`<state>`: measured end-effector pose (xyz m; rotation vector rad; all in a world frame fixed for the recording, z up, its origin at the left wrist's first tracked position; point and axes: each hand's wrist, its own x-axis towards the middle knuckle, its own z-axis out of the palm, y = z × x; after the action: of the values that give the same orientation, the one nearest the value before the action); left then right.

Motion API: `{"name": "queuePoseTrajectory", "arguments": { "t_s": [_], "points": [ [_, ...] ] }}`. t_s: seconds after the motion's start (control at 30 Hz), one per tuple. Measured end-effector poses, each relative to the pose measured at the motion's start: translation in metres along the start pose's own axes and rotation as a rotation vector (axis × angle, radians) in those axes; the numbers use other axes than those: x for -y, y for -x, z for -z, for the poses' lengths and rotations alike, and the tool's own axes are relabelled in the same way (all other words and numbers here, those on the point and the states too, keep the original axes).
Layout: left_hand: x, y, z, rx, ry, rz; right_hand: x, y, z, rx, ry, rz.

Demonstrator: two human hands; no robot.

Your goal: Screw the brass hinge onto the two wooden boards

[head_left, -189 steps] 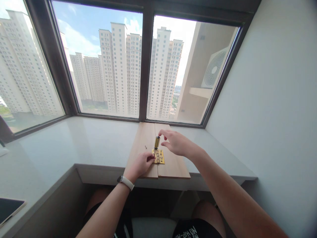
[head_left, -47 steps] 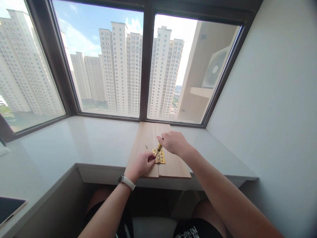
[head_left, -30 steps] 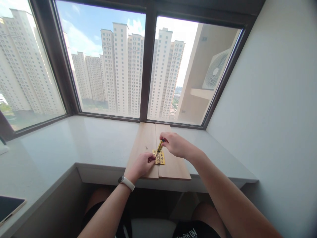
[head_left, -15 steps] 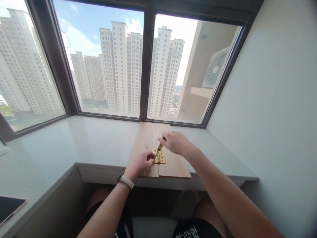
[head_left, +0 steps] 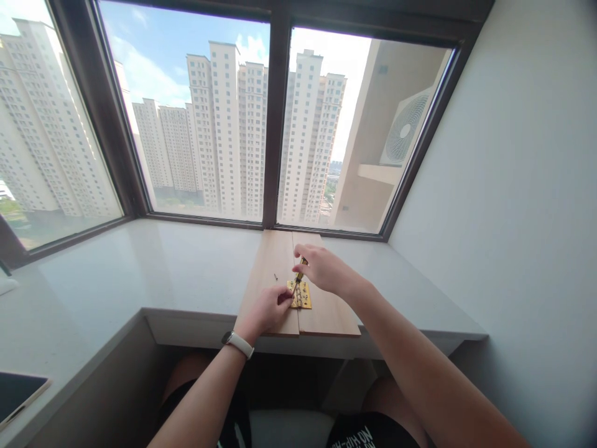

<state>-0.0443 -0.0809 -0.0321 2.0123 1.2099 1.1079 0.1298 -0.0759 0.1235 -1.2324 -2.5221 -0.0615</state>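
A brass-coloured butt hinge [head_left: 306, 295] lies open across the seam between two wooden boards [head_left: 276, 256], with several screws on its leaves. My right hand [head_left: 321, 266] grips the yellow-and-black handle of a screwdriver [head_left: 302, 267] from above. The shaft slants down to the left leaf of the hinge, close to my left fingertips. Pinched fingers of my left hand [head_left: 270, 306] rest at the hinge's left edge; what is between them is too small to make out. A loose screw [head_left: 275, 277] lies on the left board.
Both boards rest on a white windowsill counter [head_left: 196, 274], reaching from the window frame to just past its front edge. A dark-screened device [head_left: 21, 392] sits at the lower left. A white wall [head_left: 504, 186] rises on the right.
My right hand has shifted slightly left and its fingers have changed position on the handle. The screwdriver stands a little steeper. My left hand has moved slightly right at the hinge.
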Motion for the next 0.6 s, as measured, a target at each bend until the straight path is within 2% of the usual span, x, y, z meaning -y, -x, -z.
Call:
{"name": "queuePoseTrajectory", "arguments": {
  "t_s": [0.1,0.27,0.6],
  "points": [
    [0.001,0.0,0.0,-0.005,0.002,-0.003,-0.008,0.0,-0.001,0.016,-0.138,0.084],
    [0.001,0.0,0.0,0.0,0.024,-0.004,-0.015,-0.002,-0.003,0.027,-0.188,0.088],
    [0.003,0.0,-0.001,0.009,0.069,0.012,-0.005,-0.003,0.005,0.033,0.11,-0.001]
  ]
}}
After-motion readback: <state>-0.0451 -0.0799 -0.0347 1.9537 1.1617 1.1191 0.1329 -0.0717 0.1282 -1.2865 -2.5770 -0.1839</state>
